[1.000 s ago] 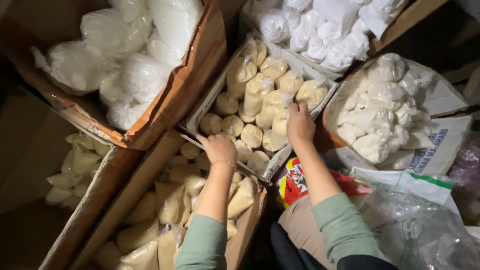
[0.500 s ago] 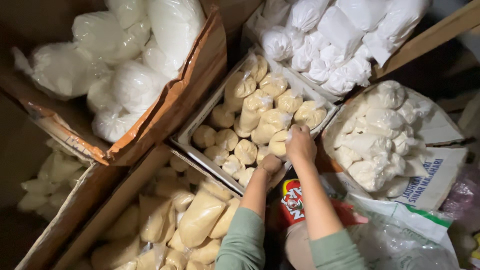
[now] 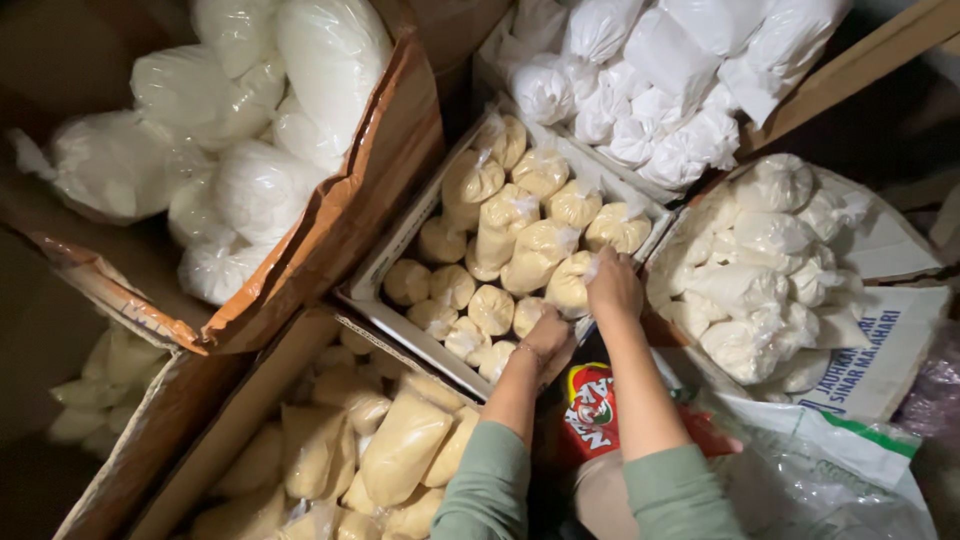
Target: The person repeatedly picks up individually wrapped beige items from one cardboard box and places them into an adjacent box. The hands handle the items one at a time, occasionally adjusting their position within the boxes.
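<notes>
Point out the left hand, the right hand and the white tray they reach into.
Left hand [image 3: 547, 330], head view, on its back.
Right hand [image 3: 612, 285], head view, on its back.
White tray [image 3: 385, 258], head view, on its left rim.

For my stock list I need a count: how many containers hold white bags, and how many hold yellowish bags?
White bags: 3 (brown cardboard box, upper box, open sack)
Yellowish bags: 3 (tray, lower box, dim far-left box)
Total: 6 containers
</notes>
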A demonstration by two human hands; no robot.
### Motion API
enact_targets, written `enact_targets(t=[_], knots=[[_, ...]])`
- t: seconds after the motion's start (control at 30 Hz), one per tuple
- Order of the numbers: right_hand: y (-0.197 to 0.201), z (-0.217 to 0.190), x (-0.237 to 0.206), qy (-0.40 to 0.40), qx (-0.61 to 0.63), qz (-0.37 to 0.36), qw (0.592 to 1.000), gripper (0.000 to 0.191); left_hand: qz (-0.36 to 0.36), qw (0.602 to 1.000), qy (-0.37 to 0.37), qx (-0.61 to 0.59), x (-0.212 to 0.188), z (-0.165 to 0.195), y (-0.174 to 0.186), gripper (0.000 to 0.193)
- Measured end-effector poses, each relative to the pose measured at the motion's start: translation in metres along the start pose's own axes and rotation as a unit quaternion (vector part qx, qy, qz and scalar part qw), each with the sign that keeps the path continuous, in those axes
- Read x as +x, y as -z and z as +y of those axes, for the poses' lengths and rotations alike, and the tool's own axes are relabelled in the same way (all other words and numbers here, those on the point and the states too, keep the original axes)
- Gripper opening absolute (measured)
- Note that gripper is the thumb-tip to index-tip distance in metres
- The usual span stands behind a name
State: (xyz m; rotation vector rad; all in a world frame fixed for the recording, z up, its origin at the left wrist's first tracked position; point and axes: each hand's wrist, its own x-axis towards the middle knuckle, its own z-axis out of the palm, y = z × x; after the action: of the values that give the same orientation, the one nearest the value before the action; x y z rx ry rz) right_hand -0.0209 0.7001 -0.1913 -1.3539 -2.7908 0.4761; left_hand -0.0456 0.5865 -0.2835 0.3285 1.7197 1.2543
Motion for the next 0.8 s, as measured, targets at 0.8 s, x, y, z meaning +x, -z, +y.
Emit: enact_targets(t=[0.8], knots=[[-0.001,0.007,-0.005,0.086,-0.056,-0.127,0.987,0.029,-0.021,0.998,0.012,0.054,-0.001,-0.005,0.0,0.099]])
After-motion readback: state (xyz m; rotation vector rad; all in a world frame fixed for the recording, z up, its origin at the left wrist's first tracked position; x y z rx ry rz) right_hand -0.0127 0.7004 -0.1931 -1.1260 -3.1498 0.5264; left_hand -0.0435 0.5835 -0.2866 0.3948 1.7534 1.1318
